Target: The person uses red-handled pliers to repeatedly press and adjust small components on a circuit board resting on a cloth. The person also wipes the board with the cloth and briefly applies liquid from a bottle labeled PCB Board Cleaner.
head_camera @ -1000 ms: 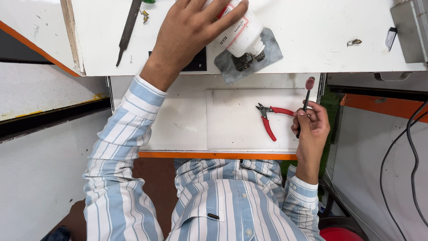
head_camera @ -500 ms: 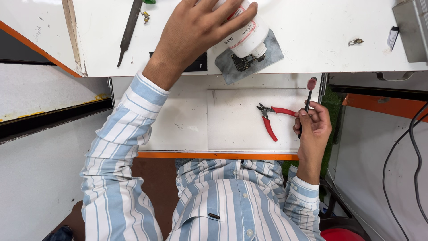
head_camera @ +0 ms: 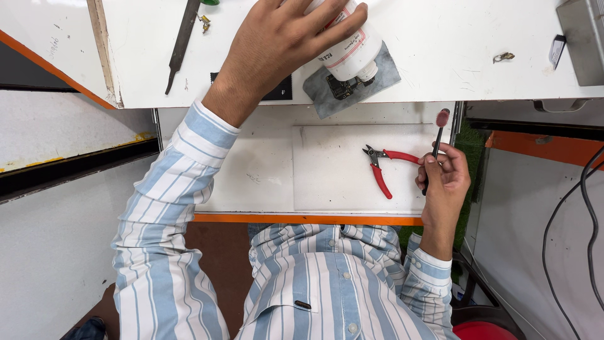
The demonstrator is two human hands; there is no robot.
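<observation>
A white plastic bottle [head_camera: 352,50] with red printing, tipped so its nozzle points down at a small dark circuit board [head_camera: 343,87] lying on a grey cloth pad [head_camera: 384,75] on the white bench. A thin black brush [head_camera: 437,141] with a pinkish tip stands nearly upright over the lower shelf.

Only real package here is a white plastic bottle [head_camera: 352,47] tipped over the grey mat [head_camera: 384,75] on the tabletop [head_camera: 453,38], gripped by the left hand [head_camera: 283,44]. Its white label [head_camera: 346,53] has red stripes and dark print.
</observation>
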